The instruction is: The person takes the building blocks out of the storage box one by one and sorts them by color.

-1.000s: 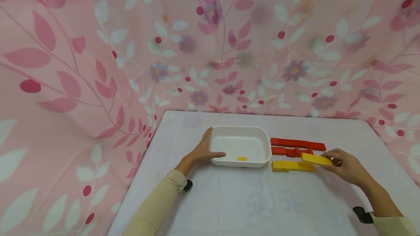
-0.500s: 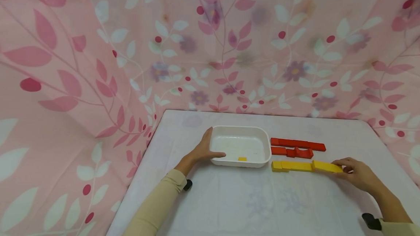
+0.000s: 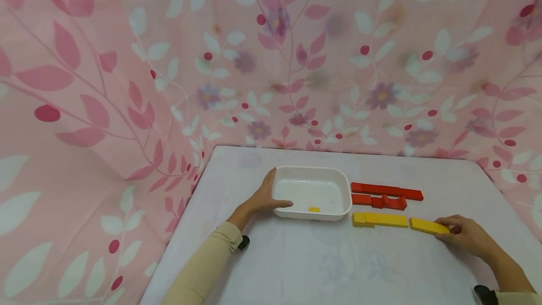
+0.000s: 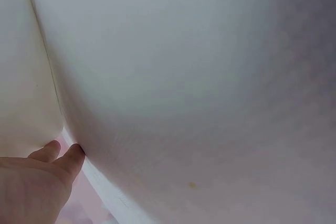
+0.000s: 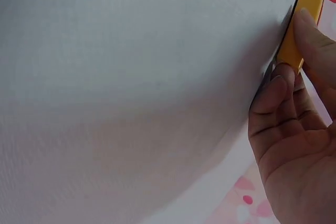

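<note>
In the head view my left hand (image 3: 263,197) holds the left end of a white plastic tray (image 3: 312,217). Its fingers lie along the outer side and the thumb reaches over the near-left corner. A small yellow piece (image 3: 314,210) is inside the tray. My right hand (image 3: 470,235) pinches the right end of a long yellow block (image 3: 425,225), low at the table. In the right wrist view thumb and fingertips grip this yellow block (image 5: 310,17). Its left end stands just apart from a row of yellow blocks (image 3: 385,220).
Two rows of red blocks, a far row (image 3: 383,189) and a nearer row with a curved piece (image 3: 393,202), lie right of the tray. White cloth covers the table (image 3: 296,267). A pink floral curtain (image 3: 317,60) hangs behind.
My right hand has brought the yellow block from over the yellow row down and to the right, past the row's right end. My left hand has stayed at the tray.
</note>
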A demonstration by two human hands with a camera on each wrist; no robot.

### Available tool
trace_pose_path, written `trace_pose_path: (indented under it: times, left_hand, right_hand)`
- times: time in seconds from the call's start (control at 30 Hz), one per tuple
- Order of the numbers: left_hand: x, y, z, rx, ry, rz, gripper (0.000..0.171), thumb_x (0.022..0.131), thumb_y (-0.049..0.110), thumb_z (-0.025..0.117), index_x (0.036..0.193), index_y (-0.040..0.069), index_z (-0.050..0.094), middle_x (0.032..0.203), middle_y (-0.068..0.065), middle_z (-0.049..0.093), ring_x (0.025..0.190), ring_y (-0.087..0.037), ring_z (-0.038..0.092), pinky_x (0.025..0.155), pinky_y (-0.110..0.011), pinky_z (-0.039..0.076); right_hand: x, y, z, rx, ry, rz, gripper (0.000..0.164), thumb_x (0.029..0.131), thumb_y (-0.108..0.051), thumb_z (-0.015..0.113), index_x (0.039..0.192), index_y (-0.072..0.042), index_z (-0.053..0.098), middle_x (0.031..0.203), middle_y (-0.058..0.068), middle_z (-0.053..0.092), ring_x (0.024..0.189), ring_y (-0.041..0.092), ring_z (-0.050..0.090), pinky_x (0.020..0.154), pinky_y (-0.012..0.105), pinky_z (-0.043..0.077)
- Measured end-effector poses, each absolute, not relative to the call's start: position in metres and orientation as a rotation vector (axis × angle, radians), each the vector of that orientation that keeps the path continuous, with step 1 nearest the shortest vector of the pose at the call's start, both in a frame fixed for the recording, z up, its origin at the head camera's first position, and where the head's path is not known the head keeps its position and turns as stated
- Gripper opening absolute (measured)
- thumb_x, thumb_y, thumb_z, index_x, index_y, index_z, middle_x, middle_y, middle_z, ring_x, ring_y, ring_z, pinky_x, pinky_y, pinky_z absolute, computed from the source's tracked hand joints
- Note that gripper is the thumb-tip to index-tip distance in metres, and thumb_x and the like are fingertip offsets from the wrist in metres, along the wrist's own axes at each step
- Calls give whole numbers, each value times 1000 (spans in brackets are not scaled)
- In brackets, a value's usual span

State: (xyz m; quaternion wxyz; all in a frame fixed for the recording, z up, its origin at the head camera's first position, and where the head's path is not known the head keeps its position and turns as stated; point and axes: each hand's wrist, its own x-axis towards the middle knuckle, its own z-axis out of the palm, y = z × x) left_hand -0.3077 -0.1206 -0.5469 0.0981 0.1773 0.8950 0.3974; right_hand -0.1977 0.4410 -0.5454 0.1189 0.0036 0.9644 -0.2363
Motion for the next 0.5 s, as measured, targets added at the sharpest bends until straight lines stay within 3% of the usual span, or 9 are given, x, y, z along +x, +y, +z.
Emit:
trace_pose_path:
  times: [0.23,0.5]
  left_hand:
    - [-312,-122,-543,491,2650,1187,126,61,63,74,148,22,-7,155,2,1,141,-17,12,113,-47,22]
    - [-312,-120,-551,502,2639,1175,128,60,63,74,149,18,-6,156,1,1,141,-17,12,114,-46,21]
  right_hand:
    - [-209,435,-545,-39,2758,-759,55,77,-38,71,119,-3,60,106,14,59,85,22,50,69,32,53]
    - [-205,435,-549,51,2736,-757,60,76,-41,72,120,-2,59,106,15,57,85,24,48,70,34,52]
